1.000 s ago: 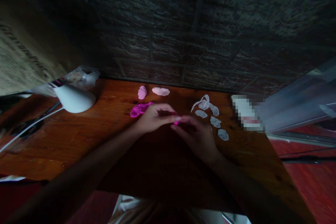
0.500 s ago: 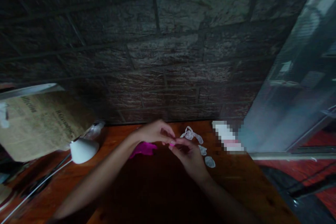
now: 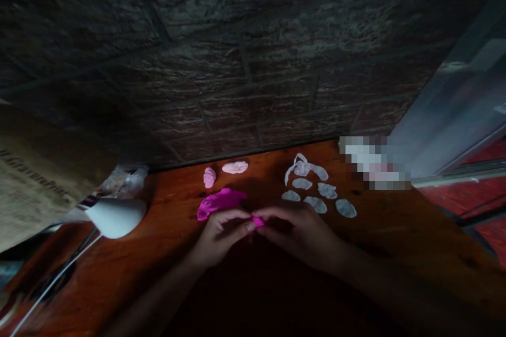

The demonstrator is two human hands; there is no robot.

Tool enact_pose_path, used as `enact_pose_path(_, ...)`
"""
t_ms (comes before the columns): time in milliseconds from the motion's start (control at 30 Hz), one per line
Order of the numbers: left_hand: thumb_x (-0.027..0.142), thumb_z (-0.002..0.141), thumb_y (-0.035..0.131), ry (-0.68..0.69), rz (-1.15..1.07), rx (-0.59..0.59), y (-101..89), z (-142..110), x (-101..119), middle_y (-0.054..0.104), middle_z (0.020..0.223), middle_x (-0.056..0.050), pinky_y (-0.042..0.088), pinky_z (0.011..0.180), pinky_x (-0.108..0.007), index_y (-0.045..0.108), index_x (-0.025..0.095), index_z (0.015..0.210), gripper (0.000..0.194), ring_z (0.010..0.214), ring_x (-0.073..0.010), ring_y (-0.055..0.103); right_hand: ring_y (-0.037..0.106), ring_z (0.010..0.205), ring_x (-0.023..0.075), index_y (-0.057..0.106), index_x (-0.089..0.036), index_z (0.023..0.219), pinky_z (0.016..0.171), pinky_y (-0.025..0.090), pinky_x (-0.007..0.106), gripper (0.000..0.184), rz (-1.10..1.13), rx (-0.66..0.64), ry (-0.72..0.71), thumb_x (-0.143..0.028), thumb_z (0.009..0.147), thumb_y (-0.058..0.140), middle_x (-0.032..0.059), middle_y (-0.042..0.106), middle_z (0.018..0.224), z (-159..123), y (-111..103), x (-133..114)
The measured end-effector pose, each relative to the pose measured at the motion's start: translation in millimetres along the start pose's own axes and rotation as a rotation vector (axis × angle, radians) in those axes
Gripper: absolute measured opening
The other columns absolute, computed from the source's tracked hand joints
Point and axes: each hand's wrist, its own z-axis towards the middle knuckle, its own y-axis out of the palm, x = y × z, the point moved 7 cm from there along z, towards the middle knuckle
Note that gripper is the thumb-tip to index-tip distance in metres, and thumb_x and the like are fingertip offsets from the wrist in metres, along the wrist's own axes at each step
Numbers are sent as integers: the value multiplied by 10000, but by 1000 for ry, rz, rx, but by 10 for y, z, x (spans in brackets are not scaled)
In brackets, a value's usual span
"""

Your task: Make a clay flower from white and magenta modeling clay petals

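We have the table (image 3: 169,208) across the lower frame and the wall (image 3: 253,58) behind it. At lower centre, our left hand (image 3: 221,234) and right hand (image 3: 306,226) meet at a bit (image 3: 258,220) between their fingertips. Behind our left hand lies the sheet (image 3: 222,202); farther back, the lump (image 3: 209,177), with the slab (image 3: 235,167) to its right. Right of centre lie five discs (image 3: 315,204), the strip (image 3: 318,171) behind them. Left, we see the cone (image 3: 118,217), its cord (image 3: 59,276) reaching the lower left edge.

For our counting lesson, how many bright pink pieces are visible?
2: small piece pinched by left hand and right hand; larger piece beyond the left hand. Others may be hidden.
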Motion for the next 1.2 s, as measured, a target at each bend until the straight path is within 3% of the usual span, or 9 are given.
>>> enact_pose_path(133,447,855,744,-65,-61,-44,58,8,-45,681,652,-14,496,549,-219,755,155,831,293,556,-112,587,741,870,167,720,-220,1140,773,550,261,267,-109,-49,-123,-131,896,660,46,788,1013,-27,17,-50)
enact_pose_path(400,385,910,682,-90,35,-66,104,22,-52,636,611,-11,482,577,-229,733,136,773,289,583,-114,564,705,789,164,705,-191,946,707,522,252,92,-250,-77,-133,-138,897,649,46,747,903,-29,5,-13)
enact_pose_path(533,321,922,658,-1,145,-26,105,15,-6,702,681,-30,526,566,-233,766,156,884,201,602,-132,622,693,748,182,709,-180,932,671,507,276,97,-366,-94,-116,-174,928,612,60,729,873,-22,12,6)
enact_pose_path(667,191,889,671,188,343,118,71,-19,97,796,971,-68,619,697,-278,768,210,1076,211,792,-184,740,701,746,197,704,-166,937,660,504,289,108,-420,-63,-64,-169,929,597,78,739,869,-11,-9,39)
enact_pose_path(767,115,873,671,367,529,189,95,-69,214,804,1002,-54,629,802,-283,767,227,1051,231,860,-190,764,696,725,173,703,-184,910,652,496,266,88,-306,-16,-2,-152,892,623,54,753,835,-9,-47,83)
enact_pose_path(933,76,873,640,560,769,183,190,-154,354,790,888,-57,619,744,-240,728,193,1016,204,776,-169,756,647,613,132,725,-184,825,570,464,225,64,14,-24,235,-154,805,672,9,737,716,-31,-4,278)
enact_pose_path(1100,66,877,584,610,873,91,261,-183,420,734,734,-26,586,644,-202,676,194,886,158,649,-130,695,618,546,107,734,-161,736,535,506,203,77,653,-171,676,-234,760,740,-10,686,616,-138,250,486)
enact_pose_path(1200,51,861,569,640,870,107,232,-184,464,723,700,-15,574,605,-194,660,204,845,178,609,-119,676,616,538,82,754,-159,734,525,513,170,91,1013,-208,832,-248,730,773,-10,689,621,-168,304,481)
